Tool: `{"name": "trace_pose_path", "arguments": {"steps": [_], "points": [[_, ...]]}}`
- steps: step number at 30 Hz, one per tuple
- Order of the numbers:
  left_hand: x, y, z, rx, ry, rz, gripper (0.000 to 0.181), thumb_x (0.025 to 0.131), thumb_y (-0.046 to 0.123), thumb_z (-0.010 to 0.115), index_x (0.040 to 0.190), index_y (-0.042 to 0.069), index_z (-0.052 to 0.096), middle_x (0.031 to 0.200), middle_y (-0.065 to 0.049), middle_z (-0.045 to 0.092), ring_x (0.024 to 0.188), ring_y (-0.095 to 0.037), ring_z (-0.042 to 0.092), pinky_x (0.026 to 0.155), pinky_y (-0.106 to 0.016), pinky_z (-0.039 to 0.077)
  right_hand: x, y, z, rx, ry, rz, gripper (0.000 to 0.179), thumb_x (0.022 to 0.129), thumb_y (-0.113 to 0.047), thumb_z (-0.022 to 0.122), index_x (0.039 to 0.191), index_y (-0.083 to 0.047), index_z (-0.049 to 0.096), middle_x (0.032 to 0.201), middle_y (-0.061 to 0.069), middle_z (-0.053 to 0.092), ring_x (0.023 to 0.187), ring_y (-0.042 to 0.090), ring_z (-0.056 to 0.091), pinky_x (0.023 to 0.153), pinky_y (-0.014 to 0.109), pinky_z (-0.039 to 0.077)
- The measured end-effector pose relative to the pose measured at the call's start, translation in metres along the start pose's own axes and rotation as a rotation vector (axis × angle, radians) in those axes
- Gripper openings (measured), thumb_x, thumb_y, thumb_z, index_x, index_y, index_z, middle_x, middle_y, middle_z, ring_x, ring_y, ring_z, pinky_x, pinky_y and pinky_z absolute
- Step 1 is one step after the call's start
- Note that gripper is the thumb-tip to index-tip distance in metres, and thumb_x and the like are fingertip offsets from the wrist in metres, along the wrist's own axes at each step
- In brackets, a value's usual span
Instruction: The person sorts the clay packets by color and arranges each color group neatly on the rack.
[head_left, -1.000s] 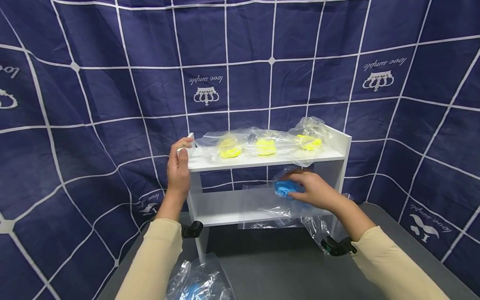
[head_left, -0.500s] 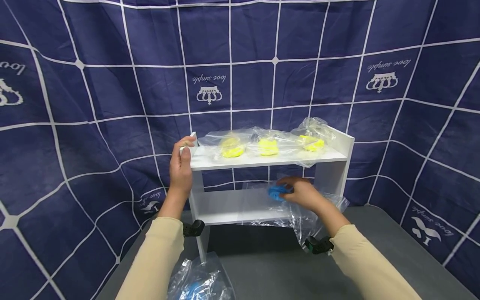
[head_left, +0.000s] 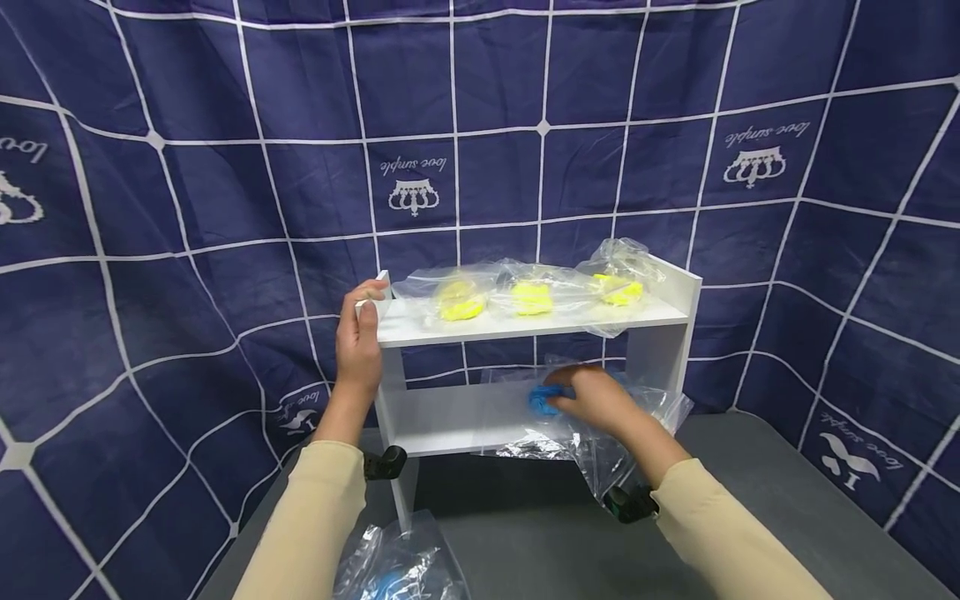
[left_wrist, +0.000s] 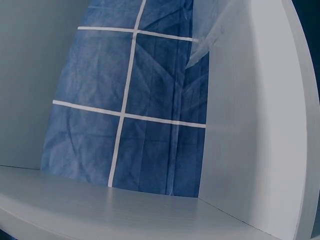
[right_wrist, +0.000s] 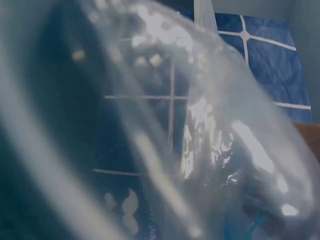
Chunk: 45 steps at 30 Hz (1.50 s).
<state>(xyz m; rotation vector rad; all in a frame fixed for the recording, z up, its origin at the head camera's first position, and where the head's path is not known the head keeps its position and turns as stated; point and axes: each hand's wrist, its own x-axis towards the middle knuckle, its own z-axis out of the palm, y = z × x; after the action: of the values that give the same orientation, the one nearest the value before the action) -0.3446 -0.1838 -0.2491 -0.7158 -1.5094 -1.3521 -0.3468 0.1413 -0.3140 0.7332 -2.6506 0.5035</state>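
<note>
The left hand (head_left: 358,346) holds the left side wall of a white shelf with two flat boards (head_left: 438,417), with its fingers bent over the top edge. The right hand (head_left: 600,402) is pinching a crumpled, bright blue lump (head_left: 542,402) in a clear, shiny plastic bag (head_left: 517,437). The lump is at the lower board, right of its middle; I cannot tell if it touches the board. Part of the bag hangs over the front edge. On the upper board, three bright yellow lumps (head_left: 531,298) sit in a row in clear plastic. Another clear bag with something blue inside (head_left: 431,554) lies on the dark grey surface (head_left: 525,542), near the shelf's left foot.
</note>
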Motion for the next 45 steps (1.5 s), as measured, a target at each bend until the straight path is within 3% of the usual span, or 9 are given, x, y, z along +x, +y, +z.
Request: {"name": "trace_pose_path", "arguments": {"steps": [7, 16, 18, 21, 27, 31, 36, 40, 45], "points": [[-0.002, -0.010, -0.002, -0.013, -0.001, 0.015, 0.029, 0.102, 0.016, 0.038, 0.104, -0.010, 0.049, 0.122, -0.022, 0.057, 0.125, -0.019, 0.050, 0.108, -0.026, 0.031, -0.021, -0.010, -0.014, -0.038, 0.271, -0.128, 0.022, 0.087, -0.026, 0.069, 0.108, -0.021, 0.071, 0.111, -0.002, 0.071, 0.105, 0.025, 0.065, 0.086, 0.047, 0.051], [-0.003, -0.009, -0.004, 0.005, -0.009, 0.008, 0.029, 0.102, 0.016, 0.037, 0.104, -0.010, 0.048, 0.124, -0.023, 0.056, 0.126, -0.021, 0.049, 0.107, -0.025, 0.031, -0.050, -0.020, -0.069, 0.114, 0.810, -0.517, 0.021, 0.084, -0.009, 0.056, 0.096, -0.008, 0.073, 0.084, 0.002, 0.071, 0.076, 0.011, 0.056, 0.074, 0.016, 0.041], [-0.003, -0.009, -0.005, 0.009, -0.007, 0.006, 0.029, 0.102, 0.016, 0.037, 0.104, -0.010, 0.048, 0.125, -0.023, 0.056, 0.126, -0.021, 0.049, 0.107, -0.025, 0.031, -0.047, -0.016, -0.084, 0.132, 0.937, -0.505, 0.024, 0.081, -0.012, 0.055, 0.095, -0.004, 0.073, 0.086, 0.008, 0.071, 0.078, 0.018, 0.055, 0.080, 0.018, 0.038], [-0.004, -0.009, -0.005, 0.006, -0.001, 0.005, 0.028, 0.101, 0.015, 0.037, 0.104, -0.011, 0.048, 0.124, -0.023, 0.056, 0.125, -0.019, 0.050, 0.107, -0.025, 0.031, -0.040, -0.003, -0.104, 0.152, 1.031, -0.365, 0.031, 0.079, -0.017, 0.057, 0.103, -0.004, 0.071, 0.104, 0.013, 0.069, 0.093, 0.030, 0.053, 0.088, 0.021, 0.032], [-0.006, -0.008, -0.006, 0.012, -0.002, 0.001, 0.028, 0.102, 0.015, 0.037, 0.104, -0.011, 0.048, 0.124, -0.024, 0.056, 0.125, -0.017, 0.049, 0.107, -0.025, 0.031, -0.028, 0.039, -0.123, 0.301, 0.934, 0.018, 0.040, 0.085, -0.017, 0.059, 0.124, -0.010, 0.061, 0.139, 0.003, 0.053, 0.125, 0.017, 0.044, 0.095, 0.023, 0.027], [-0.007, -0.009, -0.006, 0.016, 0.002, 0.003, 0.029, 0.102, 0.016, 0.037, 0.105, -0.011, 0.048, 0.124, -0.023, 0.056, 0.126, -0.018, 0.049, 0.107, -0.025, 0.031, -0.023, 0.063, -0.118, 0.551, 0.727, 0.175, 0.038, 0.095, -0.023, 0.056, 0.131, -0.013, 0.054, 0.134, -0.008, 0.054, 0.114, 0.001, 0.048, 0.089, 0.015, 0.034], [-0.006, -0.011, -0.004, 0.011, -0.006, -0.002, 0.029, 0.102, 0.017, 0.037, 0.105, -0.010, 0.048, 0.124, -0.022, 0.056, 0.126, -0.018, 0.049, 0.108, -0.026, 0.030, -0.022, 0.081, -0.114, 0.854, 0.545, 0.095, 0.038, 0.098, -0.026, 0.053, 0.135, -0.016, 0.050, 0.119, -0.011, 0.054, 0.101, 0.004, 0.050, 0.076, 0.015, 0.043], [-0.005, -0.011, -0.003, 0.008, -0.008, 0.005, 0.030, 0.102, 0.017, 0.036, 0.105, -0.010, 0.047, 0.124, -0.022, 0.056, 0.127, -0.019, 0.048, 0.108, -0.026, 0.030, -0.021, 0.088, -0.116, 0.964, 0.453, 0.004, 0.038, 0.100, -0.030, 0.047, 0.135, -0.017, 0.049, 0.147, -0.004, 0.042, 0.122, 0.008, 0.045, 0.078, 0.015, 0.045], [-0.003, -0.009, -0.002, 0.007, -0.020, -0.012, 0.030, 0.102, 0.016, 0.035, 0.114, -0.010, 0.047, 0.134, -0.021, 0.051, 0.133, -0.022, 0.043, 0.110, -0.025, 0.027, -0.018, 0.087, -0.113, 1.036, 0.488, -0.040, 0.033, 0.100, -0.028, 0.047, 0.130, -0.014, 0.051, 0.155, 0.002, 0.035, 0.137, 0.011, 0.034, 0.089, 0.014, 0.041]]}}
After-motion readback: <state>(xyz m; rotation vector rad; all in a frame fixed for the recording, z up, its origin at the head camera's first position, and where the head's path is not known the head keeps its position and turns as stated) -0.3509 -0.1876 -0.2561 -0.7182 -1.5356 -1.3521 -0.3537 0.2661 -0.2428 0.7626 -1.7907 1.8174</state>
